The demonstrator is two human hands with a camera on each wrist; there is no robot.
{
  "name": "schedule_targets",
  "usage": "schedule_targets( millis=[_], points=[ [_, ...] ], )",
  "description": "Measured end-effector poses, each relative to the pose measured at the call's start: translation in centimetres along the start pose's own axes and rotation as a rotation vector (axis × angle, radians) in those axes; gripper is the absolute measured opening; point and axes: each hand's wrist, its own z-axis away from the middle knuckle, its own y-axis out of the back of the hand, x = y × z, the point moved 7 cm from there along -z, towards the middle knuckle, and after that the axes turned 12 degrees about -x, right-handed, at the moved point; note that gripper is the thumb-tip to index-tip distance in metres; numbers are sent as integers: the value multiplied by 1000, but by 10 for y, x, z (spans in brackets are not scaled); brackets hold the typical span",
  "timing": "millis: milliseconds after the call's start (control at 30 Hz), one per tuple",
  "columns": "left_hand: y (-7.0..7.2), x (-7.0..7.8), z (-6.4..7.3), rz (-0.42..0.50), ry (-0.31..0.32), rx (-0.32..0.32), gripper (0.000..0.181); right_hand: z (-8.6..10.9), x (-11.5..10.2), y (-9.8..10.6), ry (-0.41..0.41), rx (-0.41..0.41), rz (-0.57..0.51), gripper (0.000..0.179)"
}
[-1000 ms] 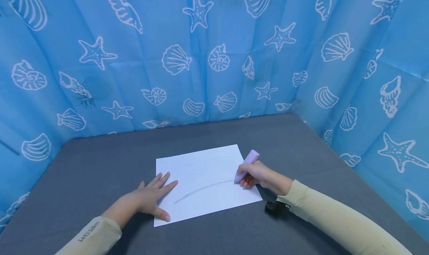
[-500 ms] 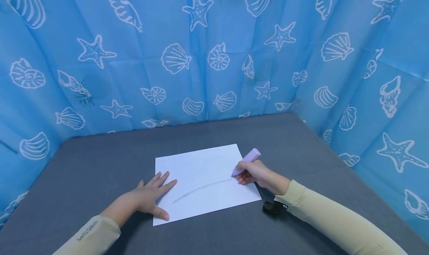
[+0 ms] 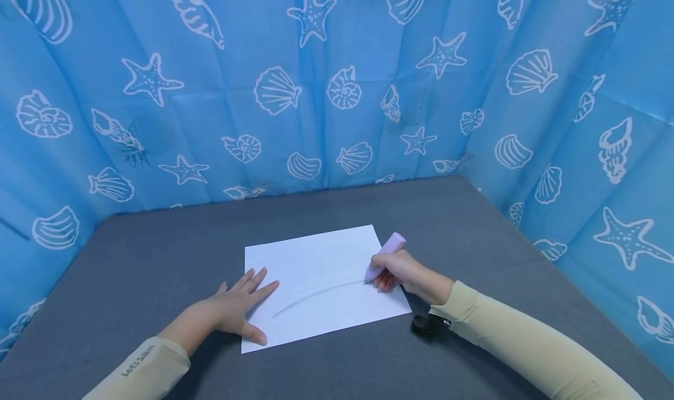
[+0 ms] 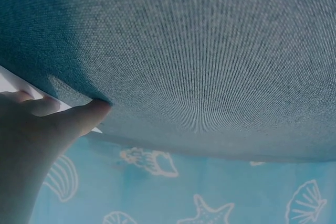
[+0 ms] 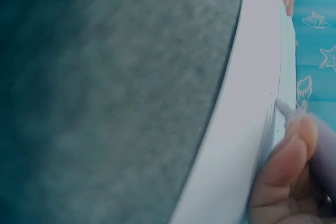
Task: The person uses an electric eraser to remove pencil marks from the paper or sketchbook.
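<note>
as our left hand [image 3: 237, 312] lies spread partly on the paper [image 3: 316, 265], our right hand [image 3: 400, 269] grips the marker [image 3: 392, 245]; we seem mid-drawing, next needing steady pressure.

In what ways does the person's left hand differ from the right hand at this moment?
The left hand has its fingers spread, while the right hand has its fingers curled around a lilac marker. The left hand rests over the left edge of the white paper; the right hand is near the paper's right edge. Both hands are bare below pale sleeves.
</note>
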Motion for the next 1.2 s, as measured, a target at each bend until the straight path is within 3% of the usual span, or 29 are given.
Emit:
schedule_targets(
  millis=[733,1033,1200],
  points=[
    [2,3,4,6,5,-2,110,2,1,2,-21,-31,4,20],
    [1,4,3,4,-5,2,110,2,5,3,-20,-33,-100,23],
    [2,4,3,-1,-3,-1,110,0,3,3,5,-30,-75,21]
  ],
)
